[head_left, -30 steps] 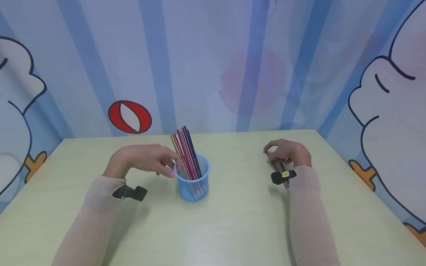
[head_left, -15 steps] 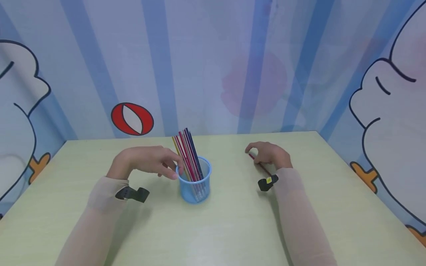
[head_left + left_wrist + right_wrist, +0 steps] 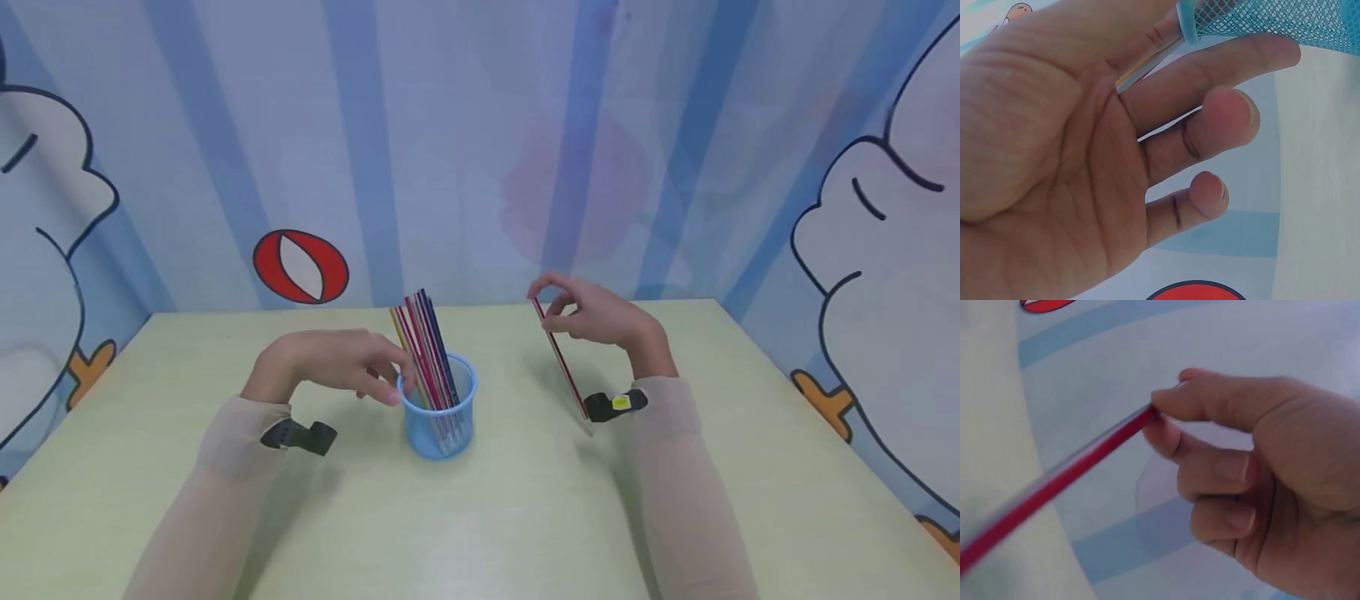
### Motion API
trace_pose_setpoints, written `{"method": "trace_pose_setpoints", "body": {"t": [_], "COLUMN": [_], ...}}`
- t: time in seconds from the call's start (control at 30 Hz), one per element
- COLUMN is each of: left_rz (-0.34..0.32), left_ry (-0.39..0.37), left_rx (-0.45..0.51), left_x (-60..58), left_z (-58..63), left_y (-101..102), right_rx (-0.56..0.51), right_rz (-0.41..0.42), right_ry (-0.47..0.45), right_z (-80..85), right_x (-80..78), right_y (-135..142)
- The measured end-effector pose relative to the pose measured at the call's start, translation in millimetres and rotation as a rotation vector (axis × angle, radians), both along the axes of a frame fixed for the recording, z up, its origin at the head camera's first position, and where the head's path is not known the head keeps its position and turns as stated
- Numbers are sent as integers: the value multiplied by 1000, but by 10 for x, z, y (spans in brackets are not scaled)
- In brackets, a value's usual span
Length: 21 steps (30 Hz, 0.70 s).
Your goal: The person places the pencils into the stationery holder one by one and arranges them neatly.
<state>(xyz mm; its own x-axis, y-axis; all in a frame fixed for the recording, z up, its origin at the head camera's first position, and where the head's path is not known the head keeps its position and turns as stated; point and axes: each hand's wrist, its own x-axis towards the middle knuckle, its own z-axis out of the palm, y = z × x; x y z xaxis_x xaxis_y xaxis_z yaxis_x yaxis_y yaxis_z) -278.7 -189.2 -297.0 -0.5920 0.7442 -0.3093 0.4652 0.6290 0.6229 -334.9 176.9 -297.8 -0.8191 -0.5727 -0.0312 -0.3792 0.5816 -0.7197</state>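
Note:
My left hand (image 3: 345, 362) pinches the rim of a light-blue mesh cup (image 3: 442, 429), one finger inside and others outside. In the left wrist view the cup (image 3: 1272, 22) appears at the top, above the fingers. Several thin yellow, red and navy sticks (image 3: 423, 354) lean in the cup, their tops tilted left. To the right, my right hand (image 3: 600, 312) holds a thin red straw-like stick (image 3: 562, 358) near its top, between thumb and fingertips. This stick slants down to a clear lower end by the wrist camera. The right wrist view shows a pale strip along the red stick (image 3: 1066, 478).
The pale table (image 3: 487, 525) extends around the cup and both hands. A blue striped backdrop (image 3: 465, 150) stands behind its far edge, with a red oval (image 3: 326, 267) and white cloud-like shapes (image 3: 892, 333) printed on it.
The right hand has moved left from the table's right part and then risen, lifting the red stick from the table. The left hand stays on the cup.

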Motion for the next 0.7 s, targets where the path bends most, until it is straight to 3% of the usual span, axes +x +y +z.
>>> {"method": "trace_pose_setpoints", "body": {"t": [0.33,0.47,0.57,0.7], "left_rz": [-5,-3,12,16], "left_ry": [-12,-2,4,11], "left_rx": [-6,-13,-26,-22], "left_x": [3,12,23,31], "left_z": [15,32,39,32], "left_y": [27,31,27,14], "right_rx": [-405,-549,-573,-457], "right_rz": [32,17,10,20], "right_ry": [151,161,177,180], "right_z": [267,350,372,335], "right_x": [210,291,313,277], "right_y": [-86,-135,-189,-288]}}
